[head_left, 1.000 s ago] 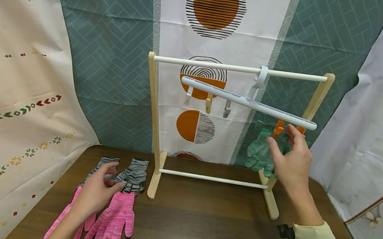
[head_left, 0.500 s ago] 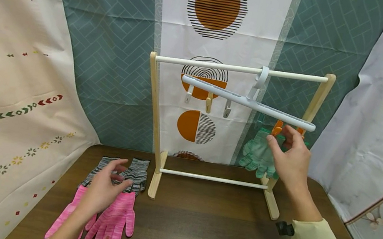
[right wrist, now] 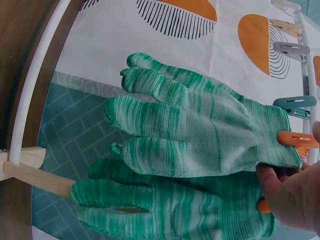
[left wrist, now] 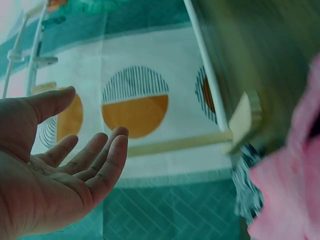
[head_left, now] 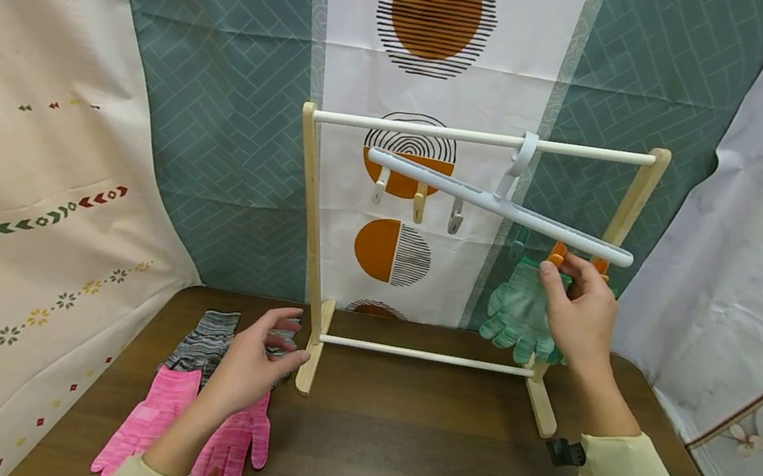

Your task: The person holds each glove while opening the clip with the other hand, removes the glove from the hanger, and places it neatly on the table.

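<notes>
My right hand (head_left: pixel 584 314) pinches an orange clothespin (right wrist: pixel 296 139) clipped to the cuff of a green striped glove (right wrist: pixel 200 120), its fingers touching the cuff edge. Behind and below it hangs a second green glove (right wrist: pixel 170 205), with another orange clothespin (right wrist: pixel 263 205). Both hang from a pale grey hanger (head_left: pixel 500 206), tilted down to the right. My left hand (head_left: pixel 258 361) hovers with fingers apart beside the rack's left foot, holding nothing. Beneath it lie pink gloves (head_left: pixel 148 418) and grey-black knitted gloves (head_left: pixel 205 339), partly hidden by that hand and arm.
A wooden rack (head_left: pixel 312 201) with a white top bar (head_left: pixel 415 130) stands on the brown table (head_left: pixel 405 461). White, beige and grey clothespins (head_left: pixel 456 217) and a teal clothespin (right wrist: pixel 295 103) hang along the hanger. Patterned cloths (head_left: pixel 215 101) surround the table.
My left hand has moved to the right from over the gloves toward the rack's left foot. My right thumb and finger have closed in on the orange clothespin; the green gloves have swayed slightly.
</notes>
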Demonstrator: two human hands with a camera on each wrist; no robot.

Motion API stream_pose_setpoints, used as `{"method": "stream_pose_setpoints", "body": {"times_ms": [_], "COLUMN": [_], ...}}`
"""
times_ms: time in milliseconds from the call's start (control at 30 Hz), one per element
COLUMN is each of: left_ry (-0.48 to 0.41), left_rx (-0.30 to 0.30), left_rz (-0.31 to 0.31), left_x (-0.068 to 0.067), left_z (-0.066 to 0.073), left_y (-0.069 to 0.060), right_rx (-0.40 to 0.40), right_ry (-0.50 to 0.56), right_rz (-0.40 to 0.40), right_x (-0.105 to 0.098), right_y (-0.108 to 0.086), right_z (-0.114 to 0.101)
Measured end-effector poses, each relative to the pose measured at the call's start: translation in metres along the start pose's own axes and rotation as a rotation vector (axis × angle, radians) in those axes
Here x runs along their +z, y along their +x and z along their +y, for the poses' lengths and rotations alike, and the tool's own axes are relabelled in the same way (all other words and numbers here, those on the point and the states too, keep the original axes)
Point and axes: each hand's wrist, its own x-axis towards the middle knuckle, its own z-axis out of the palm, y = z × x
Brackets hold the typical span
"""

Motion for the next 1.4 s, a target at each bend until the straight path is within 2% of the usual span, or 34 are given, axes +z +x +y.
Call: {"method": "stream_pose_setpoints", "body": {"times_ms": [467,633,867,1167,1400], "left_ry": [-0.115,-0.135,-0.197,-0.291,-0.352], "left_rx": [0.095,0.14,0.15,0.147,0.162], "left_rz": [-0.042,-0.082,-0.15,-0.242,-0.274], "left_x": [0.042,0.055,0.076,0.106,0.131], "left_z": [0.048,0.058,0.071,0.097,0.116], "left_y": [0.03,0.043,0.057,0.078,0.098], "right_rx": [0.04,0.051,0.072,0.099,0.124], "right_ry": [0.047,0.049,0.055,0.042,0.04], "right_rz": [0.03,0.027,-0.003,-0.022,-0.038], "right_x": [0.003,0.003,0.002,0.001,0.004], "right_y": [0.0,-0.001,-0.003,-0.005,-0.006], "right_z": [-0.003,-0.003,-0.006,-0.01,-0.012]}}
